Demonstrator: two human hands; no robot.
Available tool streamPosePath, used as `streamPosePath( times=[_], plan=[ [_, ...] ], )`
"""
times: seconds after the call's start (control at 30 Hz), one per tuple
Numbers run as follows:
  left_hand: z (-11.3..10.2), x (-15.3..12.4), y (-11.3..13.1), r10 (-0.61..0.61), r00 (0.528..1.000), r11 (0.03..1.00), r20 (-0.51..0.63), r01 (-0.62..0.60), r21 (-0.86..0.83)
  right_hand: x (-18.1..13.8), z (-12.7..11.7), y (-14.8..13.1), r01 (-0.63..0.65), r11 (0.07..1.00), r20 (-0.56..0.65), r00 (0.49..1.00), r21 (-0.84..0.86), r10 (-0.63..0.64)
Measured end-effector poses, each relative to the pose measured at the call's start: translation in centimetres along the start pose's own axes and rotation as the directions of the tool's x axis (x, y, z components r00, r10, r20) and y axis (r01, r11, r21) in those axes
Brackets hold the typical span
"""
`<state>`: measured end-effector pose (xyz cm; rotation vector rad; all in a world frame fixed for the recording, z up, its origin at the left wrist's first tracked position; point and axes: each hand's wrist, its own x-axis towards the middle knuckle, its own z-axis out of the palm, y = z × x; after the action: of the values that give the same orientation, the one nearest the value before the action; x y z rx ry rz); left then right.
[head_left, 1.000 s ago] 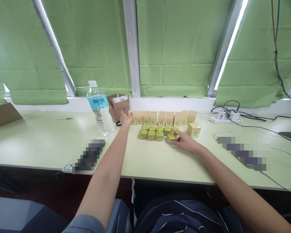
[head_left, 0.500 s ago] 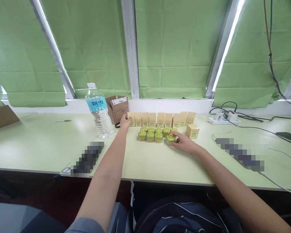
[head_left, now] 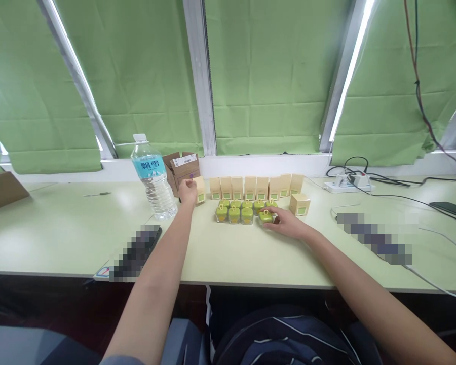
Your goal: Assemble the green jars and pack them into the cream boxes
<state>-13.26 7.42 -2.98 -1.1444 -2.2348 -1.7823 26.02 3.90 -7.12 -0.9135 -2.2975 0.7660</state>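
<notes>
1 beige carton (head_left: 200, 190) clasped by left hand (head_left: 188, 191), 1 green-lidded jar (head_left: 266, 217), at its 4 o'clock, pinched by right hand (head_left: 288, 223)

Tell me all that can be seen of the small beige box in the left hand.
The small beige box looks like plain cardboard, taller than wide, with a small green square low on its front. It is upright at the left end of the row of similar boxes, a little gap apart from the nearest. The left hand grasps it from its left side. Whether its base touches the table cannot be told.
</notes>
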Motion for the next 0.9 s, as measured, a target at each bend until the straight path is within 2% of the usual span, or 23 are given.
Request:
streamPosePath(
  times=[0.13,0.23,0.33,0.4,0.5,0.57,0.67,0.77,0.8,0.9],
  plan=[
    [-1.5,-0.2,2.3,0.068,0.997,0.995,-0.041,-0.07,-0.064,-0.1,-0.1,-0.4,0.006,1.0,0.004,1.0,0.003,-0.006],
    [-2.4,-1.6,5.2,0.151,0.984,0.959,-0.093,-0.168,-0.228,0.0,-0.2,-0.5,0.007,1.0,-0.007,1.0,-0.005,-0.007],
    [-3.0,-4.3,8.5,0.274,0.962,0.881,0.007,-0.249,-0.402,0.0,-0.4,-0.3,0.005,1.0,-0.037,0.999,-0.026,-0.006],
    [-3.2,-6.7,10.6,0.363,0.927,0.828,0.096,-0.273,-0.489,0.0,-0.6,-0.1,0.002,0.999,-0.067,0.998,-0.035,-0.004],
    [-3.0,-10.4,12.7,0.499,0.819,0.754,0.284,-0.248,-0.609,0.1,-1.1,0.1,-0.001,1.0,-0.154,0.988,-0.023,-0.003],
    [-2.7,-12.7,13.2,0.568,0.738,0.715,0.364,-0.224,-0.662,0.3,-1.5,0.1,0.004,1.0,-0.253,0.968,-0.01,-0.006],
    [-1.9,-15.4,12.6,0.614,0.633,0.707,0.472,-0.175,-0.685,0.6,-1.9,0.2,0.024,1.0,-0.408,0.913,-0.002,-0.023],
    [-1.3,-17.1,11.4,0.636,0.52,0.715,0.57,-0.12,-0.688,0.7,-2.1,0.1,0.045,0.999,-0.492,0.87,0.011,-0.034],
    [-1.1,-17.5,11.0,0.639,0.496,0.717,0.588,-0.107,-0.689,0.8,-2.0,0.1,0.05,0.998,-0.506,0.862,0.025,-0.03],
    [-1.0,-18.2,10.3,0.642,0.463,0.717,0.611,-0.079,-0.693,0.8,-1.7,-0.2,0.068,0.993,-0.515,0.857,0.096,-0.009]
  ],
)
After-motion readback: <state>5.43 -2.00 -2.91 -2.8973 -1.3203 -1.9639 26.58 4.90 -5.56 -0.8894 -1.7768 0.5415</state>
